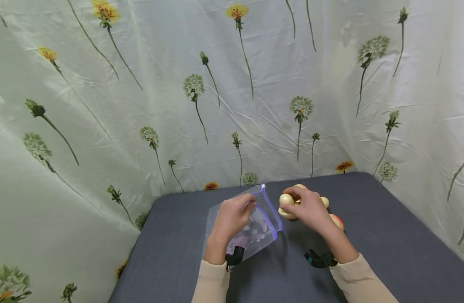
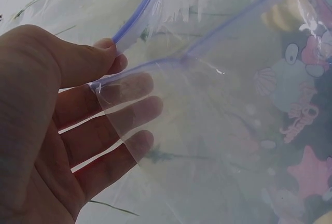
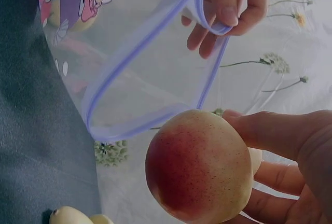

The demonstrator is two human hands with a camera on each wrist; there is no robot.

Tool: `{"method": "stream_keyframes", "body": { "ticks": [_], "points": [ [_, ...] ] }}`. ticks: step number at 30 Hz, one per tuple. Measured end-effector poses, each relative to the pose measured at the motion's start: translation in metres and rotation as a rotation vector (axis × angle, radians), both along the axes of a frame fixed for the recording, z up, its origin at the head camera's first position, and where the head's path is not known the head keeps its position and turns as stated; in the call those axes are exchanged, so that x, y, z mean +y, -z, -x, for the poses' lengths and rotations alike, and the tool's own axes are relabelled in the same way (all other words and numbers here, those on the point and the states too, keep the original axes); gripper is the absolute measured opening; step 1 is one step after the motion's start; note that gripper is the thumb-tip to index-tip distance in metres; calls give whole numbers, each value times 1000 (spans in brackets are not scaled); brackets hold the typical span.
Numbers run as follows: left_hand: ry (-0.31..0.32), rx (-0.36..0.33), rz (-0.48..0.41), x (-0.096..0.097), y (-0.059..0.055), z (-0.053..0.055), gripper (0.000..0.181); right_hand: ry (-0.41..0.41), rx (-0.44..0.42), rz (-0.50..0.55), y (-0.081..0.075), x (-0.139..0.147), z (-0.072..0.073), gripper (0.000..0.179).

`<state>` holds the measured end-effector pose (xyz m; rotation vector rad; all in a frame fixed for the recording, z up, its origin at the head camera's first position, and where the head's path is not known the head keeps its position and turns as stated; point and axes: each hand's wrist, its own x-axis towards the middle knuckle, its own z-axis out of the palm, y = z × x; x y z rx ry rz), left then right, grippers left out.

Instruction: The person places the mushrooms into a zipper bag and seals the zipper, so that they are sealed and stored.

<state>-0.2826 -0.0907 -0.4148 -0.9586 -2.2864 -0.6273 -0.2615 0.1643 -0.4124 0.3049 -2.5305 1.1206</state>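
Note:
My left hand (image 1: 233,214) pinches the purple zip edge of a clear zip bag (image 1: 254,231) between thumb and index finger. In the left wrist view the other fingers (image 2: 132,111) are spread behind the film. The bag's mouth gapes toward the right hand, and cartoon sea figures are printed on its side. A round yellowish shape shows through the print in the right wrist view. My right hand (image 1: 311,208) holds a peach (image 3: 197,167), red on one side and pale yellow on the other, just outside the bag's mouth. Part of another pale round thing (image 3: 256,157) shows behind it.
Several pale yellow fruits (image 1: 324,202) lie on the dark grey table (image 1: 368,219) around and behind the right hand. A red-and-yellow fruit (image 1: 337,221) sits near the right wrist. A white curtain (image 1: 217,126) with dandelion print rises behind the table.

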Motion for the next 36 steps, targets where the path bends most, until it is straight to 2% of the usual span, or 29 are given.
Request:
{"method": "stream_keyframes", "body": {
  "ticks": [9, 12, 19, 28, 36],
  "points": [
    [-22, 26, 0, -3, -5, -1, 6, -107, -6, 74, -1, -10, -3, 31],
    [-26, 30, -3, -4, -5, -1, 1, -127, -5, 78, 0, -13, -3, 32],
    [-25, 24, -23, -6, -3, -1, 5, -192, -23, 72, 4, -20, -3, 35],
    [-47, 17, -17, -7, -3, -1, 5, -248, -74, 101, 6, -29, -7, 33],
    [-48, 31, -24, -7, -4, -1, 4, -258, -110, 117, 9, -31, -8, 32]
  ]
}}
